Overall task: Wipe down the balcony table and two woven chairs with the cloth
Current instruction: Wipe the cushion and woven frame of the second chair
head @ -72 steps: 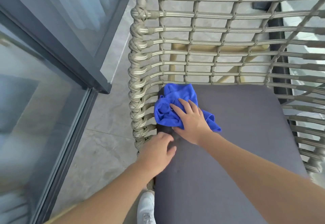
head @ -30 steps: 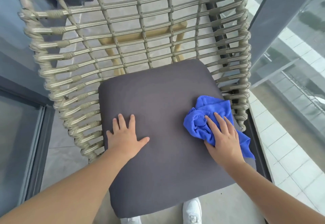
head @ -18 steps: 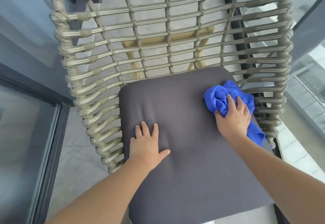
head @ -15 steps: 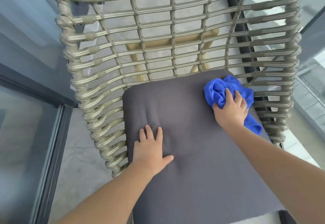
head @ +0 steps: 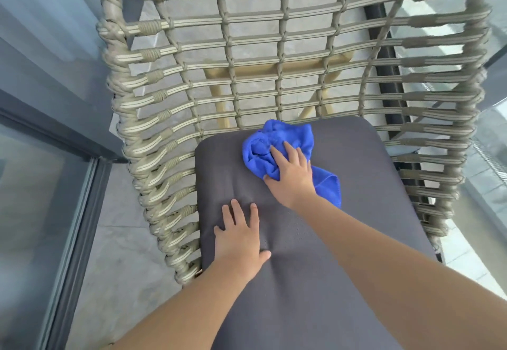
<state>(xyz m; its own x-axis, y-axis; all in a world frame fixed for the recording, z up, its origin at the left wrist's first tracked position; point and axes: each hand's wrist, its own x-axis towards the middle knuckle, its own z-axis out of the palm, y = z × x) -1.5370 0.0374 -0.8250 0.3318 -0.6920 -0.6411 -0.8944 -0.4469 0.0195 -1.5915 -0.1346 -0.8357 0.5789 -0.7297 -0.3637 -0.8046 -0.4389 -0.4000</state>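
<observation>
A woven rope chair (head: pixel 175 80) with a beige lattice back and sides fills the view, holding a dark grey seat cushion (head: pixel 315 281). A bunched blue cloth (head: pixel 277 141) lies on the cushion's far middle, close to the backrest. My right hand (head: pixel 290 176) presses down on the cloth with fingers spread over it. My left hand (head: pixel 241 237) rests flat on the cushion's left part, fingers apart, holding nothing. The table is not in view.
A dark-framed glass door (head: pixel 46 198) runs along the left, with grey floor tiles (head: pixel 123 253) beside the chair. A glass railing (head: pixel 491 135) stands close on the right. Wooden legs (head: pixel 219 94) show through the chair's back.
My right hand has slid the blue cloth leftward from the cushion's far right corner to its far middle. My left hand has stayed pressed on the cushion's left part.
</observation>
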